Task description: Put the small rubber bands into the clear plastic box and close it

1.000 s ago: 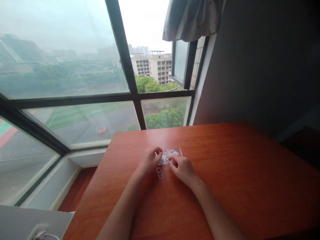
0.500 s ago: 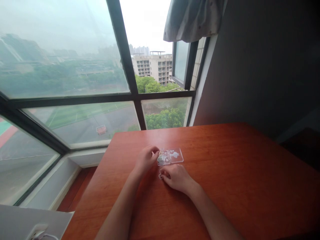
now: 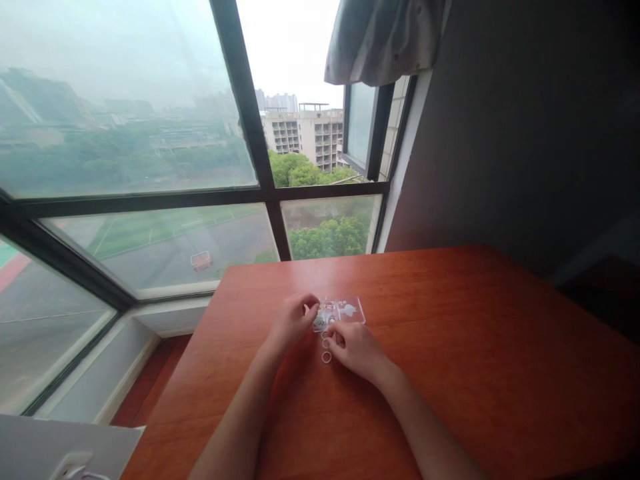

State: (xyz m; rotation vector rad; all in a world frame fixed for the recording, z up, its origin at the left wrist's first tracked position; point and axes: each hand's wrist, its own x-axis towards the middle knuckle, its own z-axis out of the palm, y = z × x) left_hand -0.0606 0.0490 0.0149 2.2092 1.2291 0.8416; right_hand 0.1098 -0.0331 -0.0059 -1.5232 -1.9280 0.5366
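Observation:
A small clear plastic box (image 3: 329,308) lies open on the table, with several rings and other tiny pieces in its compartments. Its clear lid (image 3: 356,310), bearing a white printed figure, is folded flat to the right. My left hand (image 3: 295,319) is closed at the left edge of the box, thumb and forefinger pinching it. Just in front of the box, my right hand (image 3: 356,345) pinches a thin pale ring (image 3: 325,343) at its fingertips. Another pale ring (image 3: 327,357) lies flat on the wood below those fingertips. The right hand hides the box's near right corner.
The reddish-brown wooden table (image 3: 450,373) stretches to both sides and towards me. Behind it stand dark-framed windows (image 3: 270,195), one pane swung outward, with a grey curtain (image 3: 383,43) above. A dark wall (image 3: 510,147) rises at the right. A white socket (image 3: 75,463) shows at lower left.
My right hand has moved slightly up towards the box. One ring now lies separate on the table below its fingertips. The left hand has stayed at the box's edge.

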